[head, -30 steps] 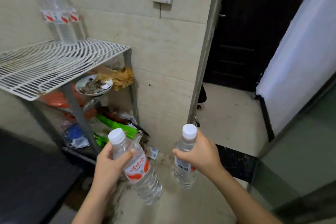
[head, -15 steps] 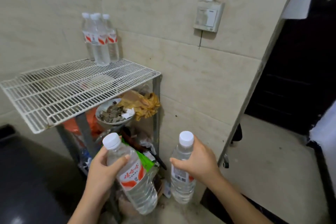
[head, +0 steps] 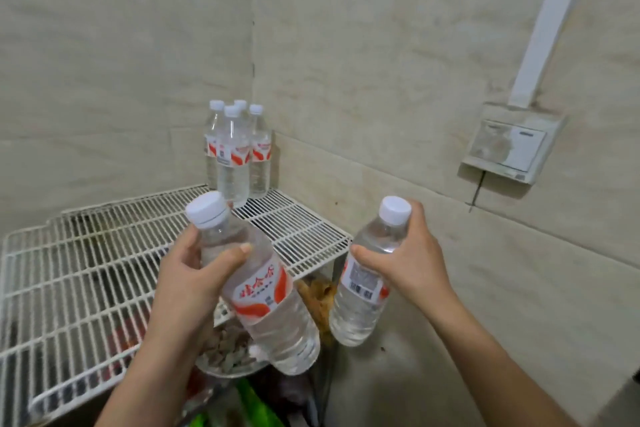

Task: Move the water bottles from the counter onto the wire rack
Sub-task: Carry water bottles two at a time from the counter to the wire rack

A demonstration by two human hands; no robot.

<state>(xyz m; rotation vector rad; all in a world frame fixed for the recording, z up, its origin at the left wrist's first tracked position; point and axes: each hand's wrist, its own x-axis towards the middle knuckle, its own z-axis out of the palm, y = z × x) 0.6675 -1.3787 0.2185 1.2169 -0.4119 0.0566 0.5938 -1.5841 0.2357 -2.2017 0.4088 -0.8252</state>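
4 bottles [head: 232, 156] stand upright in the wire rack's [head: 69, 270] back corner; the left-held bottle [head: 266, 291] and right-held bottle [head: 360, 305] tilt.

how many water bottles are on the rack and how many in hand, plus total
standing bottles on the wire rack: 4
left bottle in the left hand: 1
right bottle in the right hand: 1
total: 6

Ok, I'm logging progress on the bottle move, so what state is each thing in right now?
left hand: grips the left bottle below its cap.
left bottle: capped, tilted, held in the air.
right hand: grips the right bottle near its top.
right bottle: capped, nearly upright, held in the air.
four bottles: capped, upright, in the rack's back corner.
rack: front part bare.
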